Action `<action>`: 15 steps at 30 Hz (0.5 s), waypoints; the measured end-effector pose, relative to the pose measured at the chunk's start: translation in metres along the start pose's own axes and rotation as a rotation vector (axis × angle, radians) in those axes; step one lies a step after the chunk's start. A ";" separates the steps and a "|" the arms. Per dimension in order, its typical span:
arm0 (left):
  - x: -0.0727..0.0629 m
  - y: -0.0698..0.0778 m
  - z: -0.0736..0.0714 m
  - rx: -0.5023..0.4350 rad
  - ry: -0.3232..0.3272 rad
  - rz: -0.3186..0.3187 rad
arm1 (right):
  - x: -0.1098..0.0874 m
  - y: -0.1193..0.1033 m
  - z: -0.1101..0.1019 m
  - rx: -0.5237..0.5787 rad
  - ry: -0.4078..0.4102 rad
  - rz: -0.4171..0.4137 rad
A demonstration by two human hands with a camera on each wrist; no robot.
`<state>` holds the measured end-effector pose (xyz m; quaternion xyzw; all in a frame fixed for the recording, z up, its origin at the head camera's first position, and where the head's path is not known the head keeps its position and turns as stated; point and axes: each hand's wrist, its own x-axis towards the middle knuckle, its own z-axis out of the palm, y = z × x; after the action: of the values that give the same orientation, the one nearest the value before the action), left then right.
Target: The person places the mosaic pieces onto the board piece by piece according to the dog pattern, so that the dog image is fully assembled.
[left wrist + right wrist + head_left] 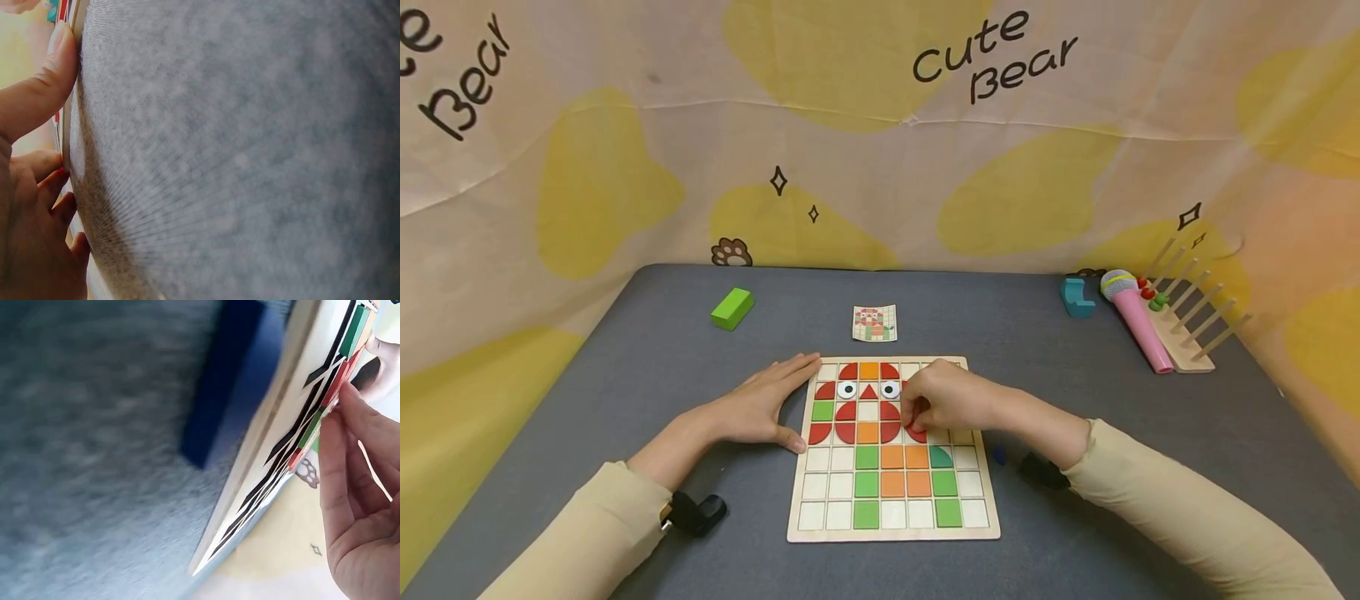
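Observation:
A square wooden grid board [893, 537] lies on the dark table, with red, orange, green and teal tiles and two round eye pieces in its upper and middle cells. My left hand [760, 406] rests at the board's left side, fingers extended; in the left wrist view its thumb [47, 87] lies along the rim. With bent fingers, my right hand [953, 398] pinches a red rounded tile [917, 436] at a cell right of the middle. The hand covers part of that tile and the cells around it. In the right wrist view its fingertips [350, 400] are down at the tiles.
Behind the board lies a small pattern card [874, 323]. A green block [732, 309] is at the back left. At the back right are a teal block [1077, 298], a pink microphone [1138, 325] and a pegged wooden stand [1195, 360]. A blue block [225, 387] lies by the board's right edge.

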<state>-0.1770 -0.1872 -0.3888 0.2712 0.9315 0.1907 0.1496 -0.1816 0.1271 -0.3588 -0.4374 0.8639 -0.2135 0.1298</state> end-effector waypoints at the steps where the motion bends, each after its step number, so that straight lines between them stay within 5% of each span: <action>1: 0.000 0.000 0.000 0.000 0.000 -0.001 | -0.002 0.001 -0.001 -0.002 0.013 -0.003; 15: 0.001 0.000 0.000 -0.003 -0.005 -0.008 | -0.060 0.043 -0.019 0.156 0.021 0.146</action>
<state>-0.1778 -0.1867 -0.3891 0.2678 0.9319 0.1908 0.1533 -0.1850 0.2030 -0.3611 -0.3594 0.8756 -0.2748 0.1696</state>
